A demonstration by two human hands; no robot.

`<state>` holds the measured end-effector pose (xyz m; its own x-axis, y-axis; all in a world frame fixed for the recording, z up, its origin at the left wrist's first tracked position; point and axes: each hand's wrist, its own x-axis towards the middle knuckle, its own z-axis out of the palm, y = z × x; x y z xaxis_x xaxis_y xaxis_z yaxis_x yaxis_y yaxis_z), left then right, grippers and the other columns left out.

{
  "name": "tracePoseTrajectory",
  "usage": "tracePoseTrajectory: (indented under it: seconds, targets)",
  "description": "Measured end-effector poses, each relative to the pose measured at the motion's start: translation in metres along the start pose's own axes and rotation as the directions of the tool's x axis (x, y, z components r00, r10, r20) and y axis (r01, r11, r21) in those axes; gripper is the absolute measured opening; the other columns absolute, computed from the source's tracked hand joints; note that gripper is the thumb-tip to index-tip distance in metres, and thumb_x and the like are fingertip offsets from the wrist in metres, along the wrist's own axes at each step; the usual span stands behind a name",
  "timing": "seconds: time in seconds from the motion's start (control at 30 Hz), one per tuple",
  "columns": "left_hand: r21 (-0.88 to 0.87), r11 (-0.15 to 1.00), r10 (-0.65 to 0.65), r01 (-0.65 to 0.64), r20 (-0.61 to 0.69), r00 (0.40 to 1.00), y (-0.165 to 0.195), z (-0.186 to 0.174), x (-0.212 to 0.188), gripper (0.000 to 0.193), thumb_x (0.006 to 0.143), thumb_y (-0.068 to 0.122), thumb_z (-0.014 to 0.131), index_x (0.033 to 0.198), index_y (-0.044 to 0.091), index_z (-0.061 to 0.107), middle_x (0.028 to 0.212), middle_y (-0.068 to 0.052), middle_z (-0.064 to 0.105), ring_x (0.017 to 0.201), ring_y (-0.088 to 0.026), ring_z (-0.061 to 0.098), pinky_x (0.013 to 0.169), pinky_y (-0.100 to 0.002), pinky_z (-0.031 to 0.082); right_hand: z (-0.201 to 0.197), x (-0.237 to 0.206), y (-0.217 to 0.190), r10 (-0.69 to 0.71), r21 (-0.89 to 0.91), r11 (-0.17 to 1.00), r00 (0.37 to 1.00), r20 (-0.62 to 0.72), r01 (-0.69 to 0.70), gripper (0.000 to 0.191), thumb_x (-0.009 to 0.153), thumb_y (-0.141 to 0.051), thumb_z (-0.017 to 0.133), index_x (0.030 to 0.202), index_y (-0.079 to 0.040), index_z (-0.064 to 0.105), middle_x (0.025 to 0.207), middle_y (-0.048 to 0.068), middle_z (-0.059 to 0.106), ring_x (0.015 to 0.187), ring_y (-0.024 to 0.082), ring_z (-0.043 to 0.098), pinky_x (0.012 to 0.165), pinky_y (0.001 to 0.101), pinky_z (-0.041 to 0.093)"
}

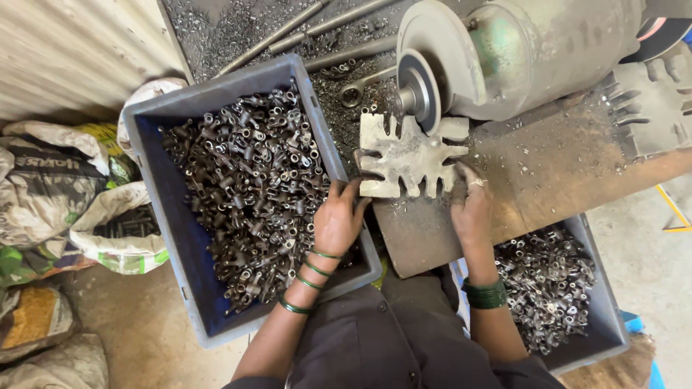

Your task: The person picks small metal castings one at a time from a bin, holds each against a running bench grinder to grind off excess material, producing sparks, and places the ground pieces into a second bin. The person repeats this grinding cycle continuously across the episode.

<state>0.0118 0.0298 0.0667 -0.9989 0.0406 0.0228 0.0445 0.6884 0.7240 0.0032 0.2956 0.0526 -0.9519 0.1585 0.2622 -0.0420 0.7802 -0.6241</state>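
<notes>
Slotted plate (407, 157), below the grinding wheel (418, 90), is pressed by left hand (337, 220) at 8 o'clock and right hand (470, 209) at 4 o'clock, fingers flat, nothing gripped. Left crate (151, 122) is heaped; right crate (602, 288) is part-filled.

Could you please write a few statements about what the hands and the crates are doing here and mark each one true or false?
1. The left hand reaches into the left crate of small metal parts. True.
2. The right hand wears a thick glove. False: it is bare, with a ring.
3. The slotted metal plate sits in front of the grinding wheel. True.
4. The right crate is empty. False: it holds metal parts too.
</notes>
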Motion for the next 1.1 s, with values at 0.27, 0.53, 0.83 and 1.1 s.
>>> tracePoseTrajectory:
  seconds: [0.27,0.53,0.83,1.1]
  targets:
    - [-0.043,0.997,0.064,-0.065,-0.025,0.998,-0.011,0.003,-0.003,0.039,0.092,0.025,0.072,0.126,0.009,0.065,0.116,-0.019,0.062,0.086,-0.042,0.068,0.071,-0.049,0.055,0.001,0.001,-0.004,-0.003,0.003,1.0,1.0,-0.026,0.003,0.028,0.101,-0.007,0.057,0.125,0.001,0.069,0.127,0.022,0.068,0.118,0.039,0.065,0.105,0.0429,0.049]
    - [-0.075,0.992,0.098,-0.101,-0.037,0.994,-0.015,0.005,-0.007,0.039,0.09,0.023,0.074,0.126,0.009,0.066,0.114,-0.017,0.061,0.086,-0.041,0.068,0.072,-0.048,0.055,0.004,0.0,0.001,-0.059,-0.06,0.997,0.997,-0.042,0.056,0.026,0.098,-0.005,0.059,0.12,0.002,0.07,0.124,0.02,0.069,0.115,0.037,0.067,0.102,0.0429,0.051]
    - [-0.853,0.464,-0.165,0.24,0.183,0.969,-0.036,0.011,-0.025,0.025,0.104,0.011,0.062,0.124,-0.001,0.071,0.114,-0.014,0.074,0.099,-0.017,0.07,0.086,-0.029,0.058,-0.003,-0.047,-0.019,-0.048,0.275,0.961,0.999,0.024,0.04,0.021,0.101,-0.007,0.068,0.121,-0.004,0.074,0.109,0.011,0.074,0.097,0.02,0.071,0.085,0.0327,0.056]
    - [-0.96,-0.037,-0.356,0.279,0.274,0.894,-0.01,0.046,-0.044,0.02,0.096,0.005,0.07,0.113,-0.005,0.072,0.11,-0.013,0.077,0.099,-0.022,0.075,0.088,-0.032,0.062,0.005,-0.069,-0.085,-0.332,0.356,0.902,0.919,0.211,0.244,0.024,0.087,-0.006,0.079,0.11,-0.006,0.077,0.107,0.012,0.075,0.099,0.021,0.073,0.088,0.0311,0.057]
